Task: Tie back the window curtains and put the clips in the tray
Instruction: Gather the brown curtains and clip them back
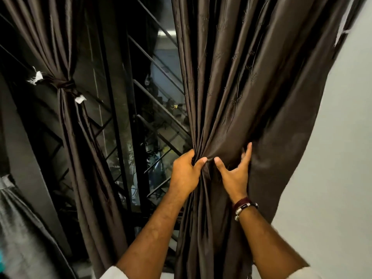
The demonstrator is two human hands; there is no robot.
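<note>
A dark brown right curtain [237,81] hangs in front of me, bunched at its middle. My left hand [186,174] is clenched around the gathered folds on the window side. My right hand [234,174] lies against the bunch from the wall side, thumb and fingers spread and pressing into the cloth. At the left, the left curtain [66,125] hangs cinched by a knotted tie-back [64,85] with frayed white ends. No clips or tray are in view.
Between the curtains is a dark window [149,121] with a diagonal metal grille and night outside. A pale wall [332,158] runs down the right side. Grey fabric [18,224] sits at the lower left.
</note>
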